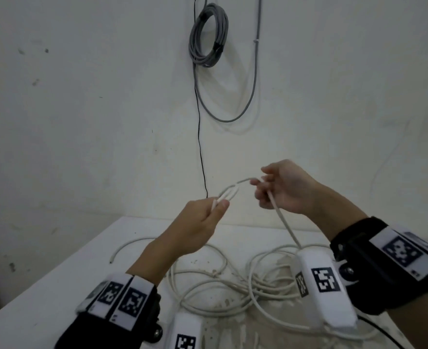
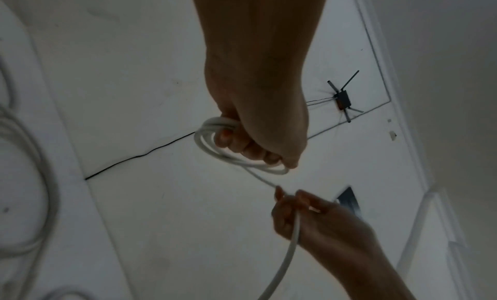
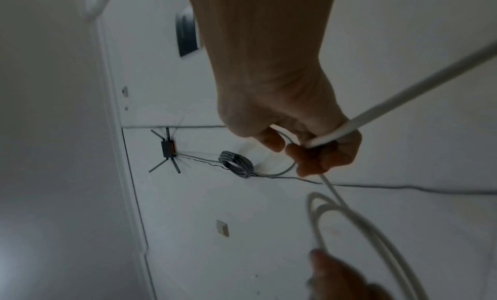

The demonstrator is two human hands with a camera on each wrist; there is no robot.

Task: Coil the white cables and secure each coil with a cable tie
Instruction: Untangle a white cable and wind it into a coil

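Above the table, my left hand (image 1: 207, 212) grips a small coil of white cable (image 1: 53, 193); in the left wrist view the coil (image 2: 215, 149) loops round its curled fingers (image 2: 242, 147). To its right my right hand (image 1: 278, 190) holds the same cable (image 1: 283, 222) as it runs down to the table. The right wrist view shows this cable (image 3: 403, 96) passing through the curled right fingers (image 3: 317, 158), with the coil's loops (image 3: 357, 230) below. More white cable (image 1: 233, 280) lies tangled loosely on the white table (image 1: 56, 285).
A grey cable coil (image 1: 207, 36) hangs on the wall behind the table, with a grey loop (image 1: 233, 114) and a thin black wire (image 1: 200, 137) running down. The table's left edge (image 1: 44, 280) slopes towards me.
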